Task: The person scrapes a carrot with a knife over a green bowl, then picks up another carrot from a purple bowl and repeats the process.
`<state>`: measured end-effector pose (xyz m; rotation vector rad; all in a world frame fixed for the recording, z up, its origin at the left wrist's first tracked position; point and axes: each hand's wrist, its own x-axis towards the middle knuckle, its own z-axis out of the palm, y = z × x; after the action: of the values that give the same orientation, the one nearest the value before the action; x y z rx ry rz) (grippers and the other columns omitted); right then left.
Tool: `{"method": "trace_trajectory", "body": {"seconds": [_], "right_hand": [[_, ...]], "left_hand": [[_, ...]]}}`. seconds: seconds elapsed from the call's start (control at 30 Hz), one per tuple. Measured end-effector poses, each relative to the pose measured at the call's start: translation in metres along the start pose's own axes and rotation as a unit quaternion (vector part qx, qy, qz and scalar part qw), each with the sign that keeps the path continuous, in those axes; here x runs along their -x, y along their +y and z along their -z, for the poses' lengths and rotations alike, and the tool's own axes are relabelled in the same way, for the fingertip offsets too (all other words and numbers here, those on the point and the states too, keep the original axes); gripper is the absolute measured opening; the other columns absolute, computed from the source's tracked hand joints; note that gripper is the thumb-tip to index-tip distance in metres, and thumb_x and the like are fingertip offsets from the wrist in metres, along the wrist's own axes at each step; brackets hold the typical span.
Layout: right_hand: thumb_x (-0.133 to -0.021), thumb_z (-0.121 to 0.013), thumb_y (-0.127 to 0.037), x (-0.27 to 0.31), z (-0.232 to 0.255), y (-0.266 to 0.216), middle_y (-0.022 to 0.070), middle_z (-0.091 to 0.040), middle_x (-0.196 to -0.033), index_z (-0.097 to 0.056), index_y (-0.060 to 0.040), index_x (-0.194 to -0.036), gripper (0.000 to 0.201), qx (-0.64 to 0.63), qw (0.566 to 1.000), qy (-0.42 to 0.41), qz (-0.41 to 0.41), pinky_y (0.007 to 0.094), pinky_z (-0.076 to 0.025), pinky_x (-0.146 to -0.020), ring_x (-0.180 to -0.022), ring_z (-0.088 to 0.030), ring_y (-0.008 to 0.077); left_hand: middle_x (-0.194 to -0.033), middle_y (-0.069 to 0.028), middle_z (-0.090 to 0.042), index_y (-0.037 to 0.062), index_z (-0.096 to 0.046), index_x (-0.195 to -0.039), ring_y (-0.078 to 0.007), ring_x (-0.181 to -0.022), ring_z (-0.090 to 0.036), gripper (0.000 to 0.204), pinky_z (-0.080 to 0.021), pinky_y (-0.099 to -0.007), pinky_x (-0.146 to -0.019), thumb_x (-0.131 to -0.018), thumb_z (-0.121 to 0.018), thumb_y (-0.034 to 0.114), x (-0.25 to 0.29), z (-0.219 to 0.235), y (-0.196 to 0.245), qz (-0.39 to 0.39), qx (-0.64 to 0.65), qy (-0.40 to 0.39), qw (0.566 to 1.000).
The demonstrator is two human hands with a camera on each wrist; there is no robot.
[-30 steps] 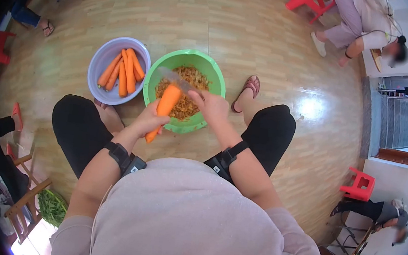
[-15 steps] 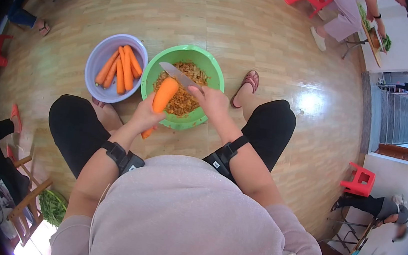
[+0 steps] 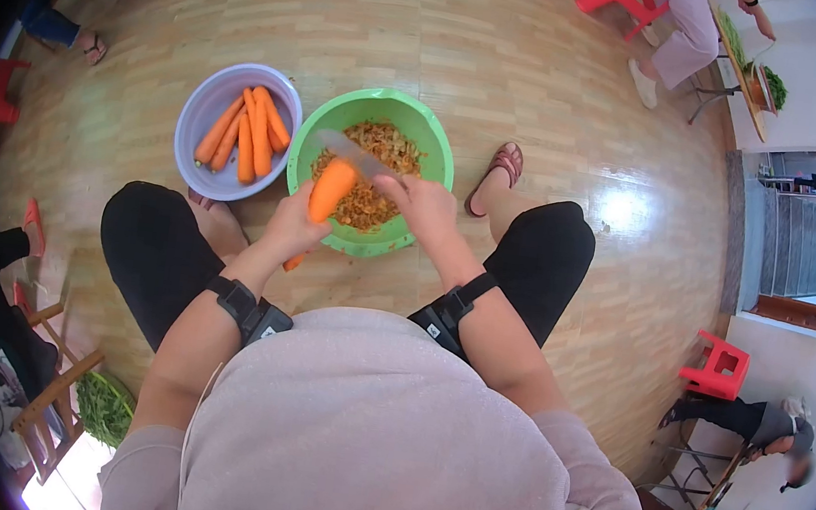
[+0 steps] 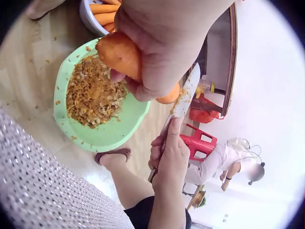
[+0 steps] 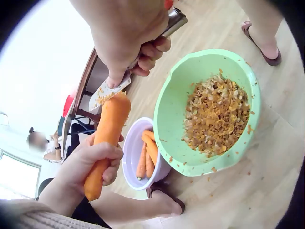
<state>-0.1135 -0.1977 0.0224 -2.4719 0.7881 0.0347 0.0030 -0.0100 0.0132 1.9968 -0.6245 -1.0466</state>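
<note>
My left hand [image 3: 292, 228] grips a thick orange carrot [image 3: 333, 192] near its lower part, its upper end over the green basin [image 3: 430, 122]. The right hand [image 3: 421, 208] holds a knife [image 3: 354, 156] by its handle. In the right wrist view the blade [image 5: 103, 93] lies against the top end of the carrot [image 5: 113, 119], orange bits sticking to the metal. Brown and orange shreds [image 5: 217, 114] cover the bottom of the basin. Left of it stands a lilac basin [image 3: 189, 114] with several whole carrots [image 3: 248, 151].
My knees and sandalled feet flank the basins. Red stools [image 3: 717, 366] stand at the right, upper right and left edges. Other people are at both sides, one by a table with greens at the upper right. A wooden chair [image 3: 60, 397] and leafy greens [image 3: 104, 408] are at lower left.
The carrot has tilted more upright, and my left hand sits slightly higher. The knife stays near the carrot's top. At the upper right, the other person has straightened, with greens on the table now visible.
</note>
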Motion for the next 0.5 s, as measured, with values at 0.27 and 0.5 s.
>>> {"method": "trace_trajectory", "body": {"seconds": [0.27, 0.5], "right_hand": [[-0.086, -0.044, -0.06, 0.002, 0.009, -0.002, 0.016, -0.064, -0.069, -0.068, -0.0083, -0.081, 0.057, -0.012, 0.999, -0.017, -0.035, 0.0444, -0.049, -0.06, -0.069, -0.063, 0.0332], [-0.087, -0.047, -0.057, 0.0, 0.001, 0.004, 0.0162, -0.063, -0.067, -0.07, -0.0085, -0.08, 0.054, -0.003, 0.999, -0.033, -0.017, 0.043, -0.049, -0.059, -0.067, -0.063, 0.0333]], "left_hand": [[-0.083, -0.0149, -0.059, 0.0018, -0.041, -0.117, -0.0208, -0.054, -0.061, 0.05, -0.05, -0.0306, -0.041, -0.071, -0.059, 0.006, 0.001, 0.0, 0.003, 0.007, 0.002, 0.017, 1.0], [-0.083, -0.0207, -0.062, 0.0017, -0.044, -0.114, -0.0284, -0.065, -0.065, 0.05, -0.051, -0.0359, -0.052, -0.069, -0.064, 0.011, 0.002, 0.0, 0.004, 0.026, -0.06, -0.028, 0.997]]}}
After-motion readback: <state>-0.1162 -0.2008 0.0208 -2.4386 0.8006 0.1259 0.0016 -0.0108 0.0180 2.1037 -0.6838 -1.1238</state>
